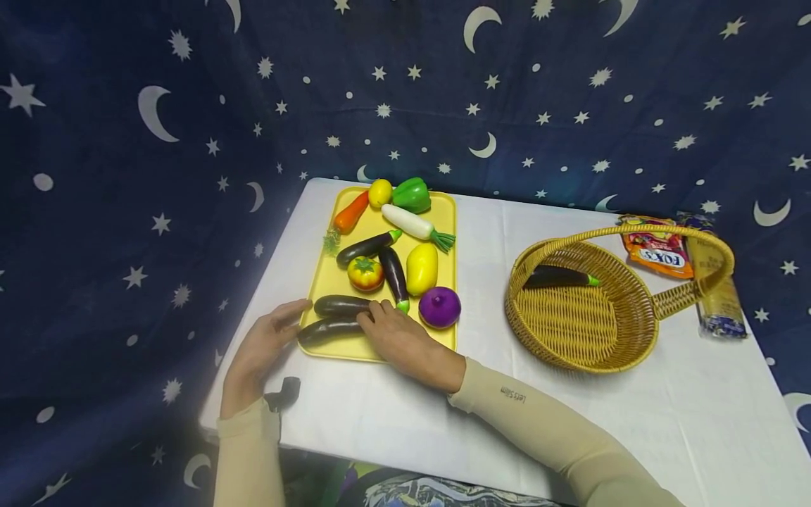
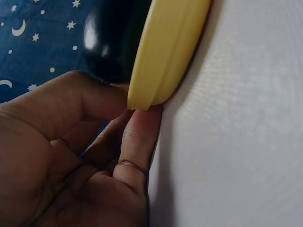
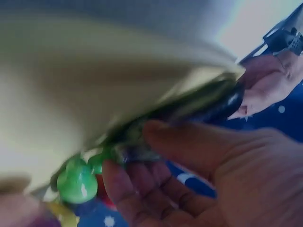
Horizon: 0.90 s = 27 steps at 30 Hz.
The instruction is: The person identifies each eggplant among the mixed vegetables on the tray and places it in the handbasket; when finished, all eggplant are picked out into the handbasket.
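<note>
On a yellow tray (image 1: pixel 324 285) lie several toy vegetables and fruits. My left hand (image 1: pixel 262 346) is at its near left corner; the left wrist view shows the thumb and a finger pinching the tray's rim (image 2: pixel 147 71). My right hand (image 1: pixel 408 345) reaches over the tray's near side and grips the stem end of an eggplant (image 1: pixel 331 329). Just beyond lies another eggplant (image 1: pixel 342 305), partly covered by the fingers. In the right wrist view, the thumb and curled fingers are around an eggplant (image 3: pixel 199 106), though blur hides the exact contact.
Farther up the tray are a tomato (image 1: pixel 365 273), a mango (image 1: pixel 422 269), a purple onion (image 1: pixel 440 307), a white radish (image 1: pixel 407 222), a carrot (image 1: pixel 351 213) and a green pepper (image 1: pixel 412 195). A wicker basket (image 1: pixel 643 317) holding an eggplant (image 1: pixel 557 277) stands right, before snack packets (image 1: pixel 659 253).
</note>
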Each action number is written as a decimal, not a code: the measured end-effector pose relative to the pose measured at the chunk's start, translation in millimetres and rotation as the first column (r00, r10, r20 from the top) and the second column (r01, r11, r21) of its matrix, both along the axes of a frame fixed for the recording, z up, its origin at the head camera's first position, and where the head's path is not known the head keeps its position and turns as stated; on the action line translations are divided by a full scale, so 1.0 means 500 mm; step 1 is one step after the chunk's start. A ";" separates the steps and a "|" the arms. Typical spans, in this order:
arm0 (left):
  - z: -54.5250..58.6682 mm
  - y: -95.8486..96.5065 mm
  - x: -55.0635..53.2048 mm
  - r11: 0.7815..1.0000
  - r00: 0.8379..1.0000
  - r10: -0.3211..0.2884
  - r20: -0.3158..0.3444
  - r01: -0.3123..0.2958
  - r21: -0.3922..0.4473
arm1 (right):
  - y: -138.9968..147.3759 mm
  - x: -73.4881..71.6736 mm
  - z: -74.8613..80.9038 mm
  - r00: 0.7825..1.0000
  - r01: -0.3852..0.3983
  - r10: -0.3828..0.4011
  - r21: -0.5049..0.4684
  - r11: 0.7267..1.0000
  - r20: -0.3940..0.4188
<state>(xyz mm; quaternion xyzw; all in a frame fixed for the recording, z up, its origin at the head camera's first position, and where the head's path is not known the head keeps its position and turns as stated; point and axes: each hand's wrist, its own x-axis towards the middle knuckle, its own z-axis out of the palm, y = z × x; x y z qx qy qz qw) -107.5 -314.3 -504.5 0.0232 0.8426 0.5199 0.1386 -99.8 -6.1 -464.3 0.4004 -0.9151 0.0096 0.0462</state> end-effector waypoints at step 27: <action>0.005 0.002 0.001 0.999 0.996 0.040 0.085 -0.043 0.027 | 0.160 0.023 0.143 0.998 -0.060 0.060 -0.278 0.959 -0.010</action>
